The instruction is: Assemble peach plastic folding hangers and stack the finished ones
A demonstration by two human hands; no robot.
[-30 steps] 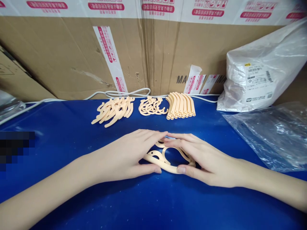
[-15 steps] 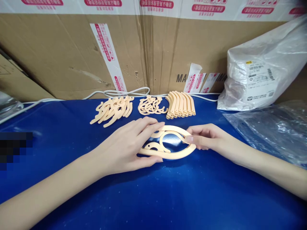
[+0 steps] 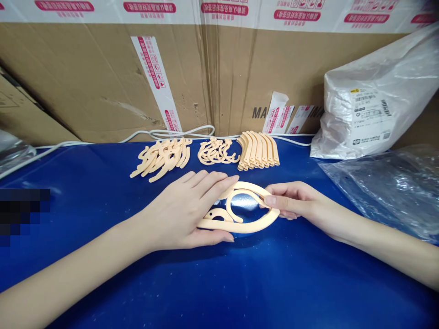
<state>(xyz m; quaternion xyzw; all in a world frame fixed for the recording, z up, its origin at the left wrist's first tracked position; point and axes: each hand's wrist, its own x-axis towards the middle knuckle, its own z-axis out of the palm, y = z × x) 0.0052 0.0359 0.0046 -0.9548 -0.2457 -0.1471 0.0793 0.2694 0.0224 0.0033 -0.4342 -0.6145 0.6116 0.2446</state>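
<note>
A cream plastic folding hanger (image 3: 255, 225) is held just above the blue table, its two curved arms folded together into an oval with the hook lying inside. My left hand (image 3: 192, 210) spans its left end, fingers along the far arm and thumb along the near one, hiding that end. At the right end, my right hand (image 3: 290, 199) pinches the tip and hook between thumb and fingers. Beyond the hands lie a pile of cream curved hanger pieces (image 3: 164, 157), several loose cream hooks (image 3: 216, 151) and a neat row of cream hanger arms (image 3: 259, 150).
Large cardboard boxes (image 3: 288, 59) wall off the back of the blue table (image 3: 219, 288). A white cable (image 3: 185, 132) runs along their base. On the right stand a white plastic package (image 3: 363, 100) and a clear crumpled bag (image 3: 384, 187).
The near arm of the hanger has shifted slightly toward me, with my left thumb a little lower. Both hands keep their hold.
</note>
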